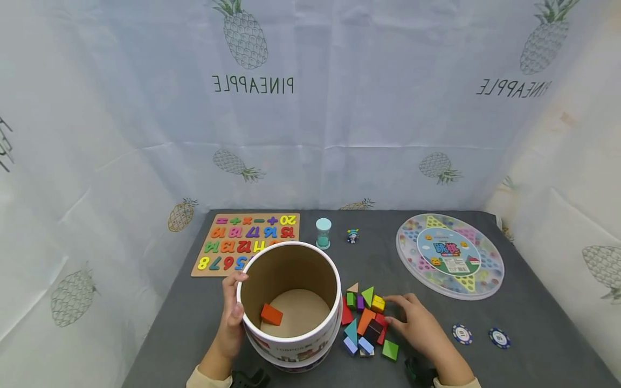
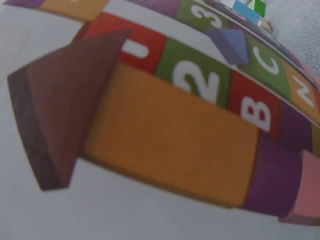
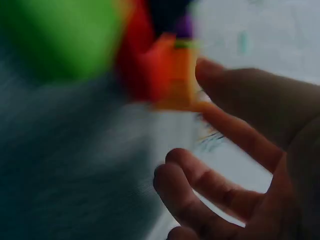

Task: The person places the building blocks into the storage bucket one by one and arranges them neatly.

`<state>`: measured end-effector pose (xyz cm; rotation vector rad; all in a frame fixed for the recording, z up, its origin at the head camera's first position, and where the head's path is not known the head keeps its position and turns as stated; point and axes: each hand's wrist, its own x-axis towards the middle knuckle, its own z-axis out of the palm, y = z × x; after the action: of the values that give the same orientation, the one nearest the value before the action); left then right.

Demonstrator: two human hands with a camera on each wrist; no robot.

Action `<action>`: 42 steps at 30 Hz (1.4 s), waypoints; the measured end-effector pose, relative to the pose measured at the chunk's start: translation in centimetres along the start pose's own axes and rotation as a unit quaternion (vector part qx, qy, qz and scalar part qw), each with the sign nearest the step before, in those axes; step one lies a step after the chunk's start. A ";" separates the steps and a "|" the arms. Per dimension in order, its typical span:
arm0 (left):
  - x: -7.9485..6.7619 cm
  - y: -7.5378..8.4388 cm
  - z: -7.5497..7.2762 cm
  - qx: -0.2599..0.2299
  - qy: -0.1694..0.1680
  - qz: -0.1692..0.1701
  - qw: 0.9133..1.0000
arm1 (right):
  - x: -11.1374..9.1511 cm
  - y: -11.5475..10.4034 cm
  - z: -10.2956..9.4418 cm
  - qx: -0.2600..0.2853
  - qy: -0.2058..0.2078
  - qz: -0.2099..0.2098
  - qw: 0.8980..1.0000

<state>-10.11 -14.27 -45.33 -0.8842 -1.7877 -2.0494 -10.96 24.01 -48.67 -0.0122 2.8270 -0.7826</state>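
The left hand holds the white bucket at its left side; its grip is closed around the wall, with the fingers near the rim and the thumb on the outside. The bucket stands on the grey bench, tilted a little toward the person, and one orange-red block lies inside, on the pale bottom. In the left wrist view the printed wall is very near, showing blocks with numbers and letters such as 2, B and C.

The right hand is at the right edge of the pile of blocks, beside the bucket. Its grip is apart: there is a gap between thumb and forefinger, and both are close to the yellow block. I cannot tell surely if they touch it, because the right wrist view is blurred. In the pile there are also a green triangle, a purple block and a dark block.

Behind the bucket lies the number board, partly covered by it. Next come the sand timer and a small figurine. The round game board is farther right, and two chips lie nearer to the person.
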 end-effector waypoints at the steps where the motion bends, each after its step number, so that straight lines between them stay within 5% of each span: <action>1: 0.0 0.0 0.0 -0.001 0.000 0.001 1.000 | 0.1 0.4 0.4 -0.005 -0.007 0.005 1.000; 5: -0.1 -0.1 0.0 -0.004 0.000 0.003 1.000 | 0.5 0.8 1.4 -0.018 0.002 0.006 1.000; 13: 0.0 -0.1 0.1 -0.002 0.003 0.002 1.000 | 1.8 -0.1 2.1 -0.007 0.026 -0.057 0.998; 19: -0.2 -0.1 0.2 0.000 0.007 -0.003 1.000 | 2.3 -0.2 1.9 -0.015 0.041 -0.037 0.998; 23: -0.3 0.0 0.2 0.006 0.008 -0.005 1.000 | 1.5 -1.1 0.6 -0.022 0.093 -0.035 0.995; 26: -0.1 0.0 0.1 0.008 0.008 -0.005 1.000 | 0.6 -3.5 -1.5 0.025 0.165 -0.076 0.983; 30: 0.3 0.0 -0.1 0.009 0.007 0.000 1.000 | -1.0 -8.8 -4.4 0.143 0.222 -0.177 0.948; 34: 0.3 0.0 -0.3 0.009 0.009 0.004 1.000 | -2.0 -14.0 -5.1 0.207 0.188 -0.269 0.922; 37: 0.3 -0.1 -0.3 0.006 0.009 0.004 1.000 | -1.7 -16.6 -4.2 0.199 0.139 -0.293 0.925; 42: 0.0 -0.3 -0.1 -0.002 0.002 -0.002 1.000 | -1.4 -17.8 -2.9 0.209 0.096 -0.263 0.937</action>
<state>-10.27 -14.33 -45.56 -0.8774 -1.7853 -2.0549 -11.06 10.27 -36.89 -0.6829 2.7887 -1.5613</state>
